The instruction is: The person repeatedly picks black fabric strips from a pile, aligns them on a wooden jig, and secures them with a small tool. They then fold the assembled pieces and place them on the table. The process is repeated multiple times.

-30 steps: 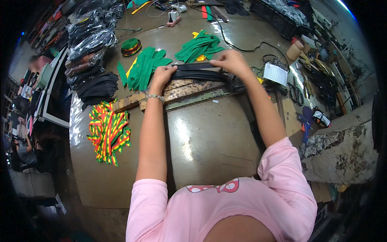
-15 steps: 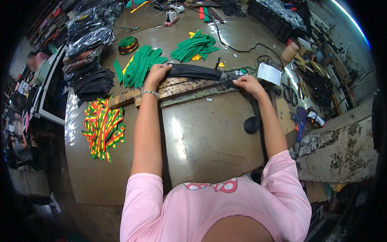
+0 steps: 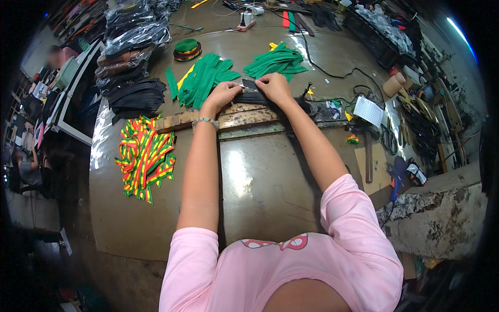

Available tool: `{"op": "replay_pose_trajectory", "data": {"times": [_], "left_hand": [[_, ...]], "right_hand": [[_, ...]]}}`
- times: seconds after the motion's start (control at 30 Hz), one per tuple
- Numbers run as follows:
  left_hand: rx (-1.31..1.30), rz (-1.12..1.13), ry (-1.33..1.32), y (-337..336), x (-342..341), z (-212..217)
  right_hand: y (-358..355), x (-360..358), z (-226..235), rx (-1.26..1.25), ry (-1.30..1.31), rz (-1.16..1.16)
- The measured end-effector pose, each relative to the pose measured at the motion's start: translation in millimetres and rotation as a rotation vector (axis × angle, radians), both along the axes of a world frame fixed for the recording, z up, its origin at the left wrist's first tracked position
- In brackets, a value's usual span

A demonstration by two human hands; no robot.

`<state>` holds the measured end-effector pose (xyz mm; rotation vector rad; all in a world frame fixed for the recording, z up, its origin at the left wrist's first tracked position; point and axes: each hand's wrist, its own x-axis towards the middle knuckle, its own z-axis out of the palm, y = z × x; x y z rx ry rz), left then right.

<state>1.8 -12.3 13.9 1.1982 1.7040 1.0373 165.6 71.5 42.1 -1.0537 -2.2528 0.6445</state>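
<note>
Black strips [image 3: 250, 98] lie in a bundle along a worn wooden bar [image 3: 241, 118]. My left hand [image 3: 224, 95] pinches at the left end of the bundle, its fingers closed. Close beside it, my right hand [image 3: 274, 87] is closed too, with finger and thumb on the upper edge of a black strip. The right forearm hides part of the bar and the bundle's right side. Just beyond my left hand is a pile of green strips [image 3: 204, 80], with a second green pile [image 3: 275, 60] behind my right hand.
Red, yellow and green patterned strips [image 3: 145, 158] are heaped at the left. Black strips [image 3: 136, 98] and plastic-wrapped bundles [image 3: 136, 39] stack behind them. Scissors [image 3: 389, 139], a white sheet [image 3: 368, 110] and a blue glue gun [image 3: 398, 174] are at the right. A cable [image 3: 312, 62] crosses the table.
My right hand has moved left along the black strips, from their right end to beside my left hand. My left hand stays at the left end. The whole view has shifted slightly.
</note>
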Motion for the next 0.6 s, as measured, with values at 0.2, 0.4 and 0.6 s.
{"op": "replay_pose_trajectory", "data": {"times": [0.2, 0.4, 0.6], "left_hand": [[0.122, 0.222, 0.095, 13.0, 9.3, -15.7], [0.172, 0.248, 0.148, 23.9, 4.6, -27.4], [0.136, 0.259, 0.083, 21.5, 5.8, -22.2]], "right_hand": [[4.5, -0.4, -13.6, 0.046, -0.070, 0.010], [2.6, 32.4, 23.9, 0.040, -0.154, 0.035], [28.8, 168.6, 49.7, -0.088, -0.070, -0.036]]}}
